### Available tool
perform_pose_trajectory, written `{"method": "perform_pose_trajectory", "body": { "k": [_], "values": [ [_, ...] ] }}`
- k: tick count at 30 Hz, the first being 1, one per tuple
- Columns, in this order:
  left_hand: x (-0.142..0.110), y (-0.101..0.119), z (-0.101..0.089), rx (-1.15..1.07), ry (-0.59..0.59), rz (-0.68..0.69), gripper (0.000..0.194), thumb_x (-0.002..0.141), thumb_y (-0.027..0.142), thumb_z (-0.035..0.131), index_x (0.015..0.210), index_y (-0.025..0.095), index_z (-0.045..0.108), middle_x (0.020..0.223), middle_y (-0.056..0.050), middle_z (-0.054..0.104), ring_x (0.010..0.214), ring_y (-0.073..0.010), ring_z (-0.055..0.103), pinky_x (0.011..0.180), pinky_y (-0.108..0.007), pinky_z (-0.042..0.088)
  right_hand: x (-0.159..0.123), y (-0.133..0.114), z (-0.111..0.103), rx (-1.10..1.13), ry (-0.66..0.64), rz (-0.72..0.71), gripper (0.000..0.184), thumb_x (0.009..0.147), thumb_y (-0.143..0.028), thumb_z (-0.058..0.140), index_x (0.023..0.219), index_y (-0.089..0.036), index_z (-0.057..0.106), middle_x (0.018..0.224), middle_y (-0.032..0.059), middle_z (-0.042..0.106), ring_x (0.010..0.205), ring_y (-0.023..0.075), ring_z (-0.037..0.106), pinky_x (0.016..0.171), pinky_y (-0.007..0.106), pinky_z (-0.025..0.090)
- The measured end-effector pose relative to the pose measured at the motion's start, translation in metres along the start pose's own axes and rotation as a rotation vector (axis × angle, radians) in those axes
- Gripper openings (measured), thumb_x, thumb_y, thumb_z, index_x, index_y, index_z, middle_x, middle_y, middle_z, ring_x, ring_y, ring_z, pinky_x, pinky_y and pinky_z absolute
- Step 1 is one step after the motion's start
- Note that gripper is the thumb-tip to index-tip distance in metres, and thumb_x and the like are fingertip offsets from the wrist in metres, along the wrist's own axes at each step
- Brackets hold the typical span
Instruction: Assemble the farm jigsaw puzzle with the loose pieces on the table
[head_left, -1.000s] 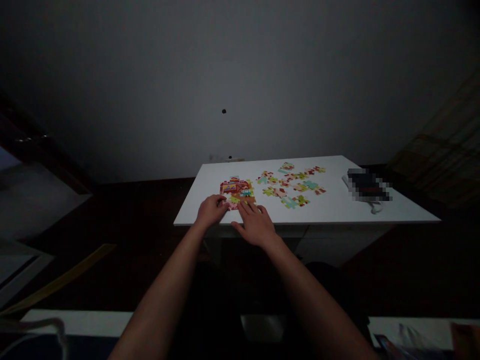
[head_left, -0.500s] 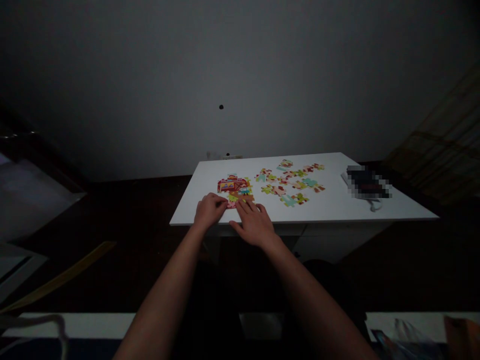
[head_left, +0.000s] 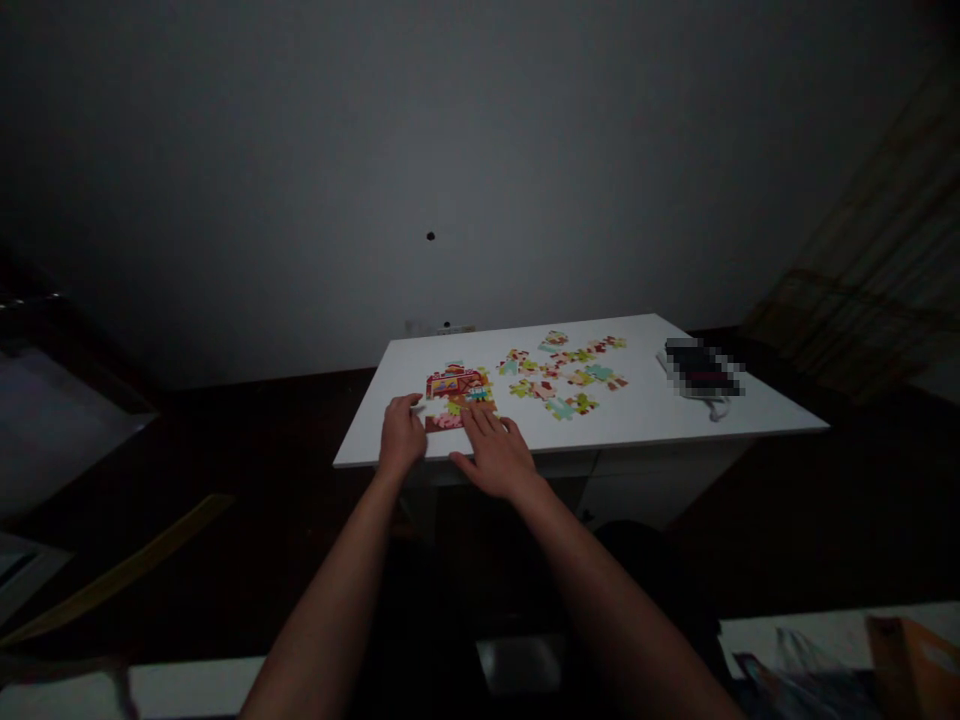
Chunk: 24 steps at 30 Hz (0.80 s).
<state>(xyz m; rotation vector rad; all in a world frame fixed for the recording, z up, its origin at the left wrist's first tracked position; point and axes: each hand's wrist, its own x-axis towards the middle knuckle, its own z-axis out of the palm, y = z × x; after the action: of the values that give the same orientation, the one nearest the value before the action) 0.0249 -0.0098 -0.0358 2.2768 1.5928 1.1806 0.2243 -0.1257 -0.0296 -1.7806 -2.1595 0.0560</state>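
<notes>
A partly joined colourful jigsaw [head_left: 454,386] lies near the front left of a white table [head_left: 660,415]. My left hand [head_left: 400,435] rests at the jigsaw's left edge, fingers curled and touching the table beside it; I cannot see anything in it. My right hand [head_left: 493,452] lies flat and open, its fingertips on the jigsaw's near edge. Several loose puzzle pieces [head_left: 564,372] are scattered on the table to the right of the joined part.
A dark blurred-out object with a white cord [head_left: 702,374] sits at the table's right end. A dark floor surrounds the table, and a plain wall stands behind it. Pale surfaces with papers [head_left: 825,650] lie close to me at the bottom.
My left hand has shifted a little left along the jigsaw's edge. My right hand stays flat on the near edge. The camera has tilted slightly, moving the table down-left in view.
</notes>
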Motion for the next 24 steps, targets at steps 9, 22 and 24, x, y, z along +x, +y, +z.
{"method": "perform_pose_trajectory", "body": {
  "k": [9, 22, 24],
  "values": [
    [0.001, 0.005, 0.002, 0.194, -0.178, 0.121, 0.049, 0.107, 0.034, 0.050, 0.145, 0.016, 0.074, 0.145, -0.020, 0.070, 0.131, -0.0385, 0.064, 0.118, -0.056, 0.052, -0.001, -0.001, -0.002, 0.004, 0.034, 0.000, 0.077, 0.112, -0.065, 0.049, 0.173, -0.019, 0.043, 0.185, 0.0143, 0.033, 0.171, 0.0344, 0.031, 0.135, 0.057, 0.029],
    [0.008, -0.006, 0.013, 0.297, -0.319, 0.210, 0.057, 0.108, 0.049, 0.043, 0.149, 0.025, 0.073, 0.165, -0.013, 0.063, 0.153, -0.0379, 0.055, 0.125, -0.058, 0.048, -0.002, 0.001, 0.000, -0.009, 0.062, -0.012, 0.074, 0.113, -0.068, 0.046, 0.171, -0.022, 0.047, 0.180, 0.0115, 0.044, 0.171, 0.0338, 0.030, 0.135, 0.058, 0.032],
    [0.008, -0.007, 0.014, 0.297, -0.325, 0.203, 0.059, 0.108, 0.049, 0.041, 0.148, 0.023, 0.075, 0.165, -0.014, 0.063, 0.152, -0.0383, 0.057, 0.125, -0.058, 0.048, -0.002, 0.001, -0.001, -0.009, 0.063, -0.015, 0.073, 0.113, -0.067, 0.046, 0.170, -0.022, 0.048, 0.180, 0.0123, 0.044, 0.171, 0.0344, 0.030, 0.134, 0.059, 0.033]
  ]
}}
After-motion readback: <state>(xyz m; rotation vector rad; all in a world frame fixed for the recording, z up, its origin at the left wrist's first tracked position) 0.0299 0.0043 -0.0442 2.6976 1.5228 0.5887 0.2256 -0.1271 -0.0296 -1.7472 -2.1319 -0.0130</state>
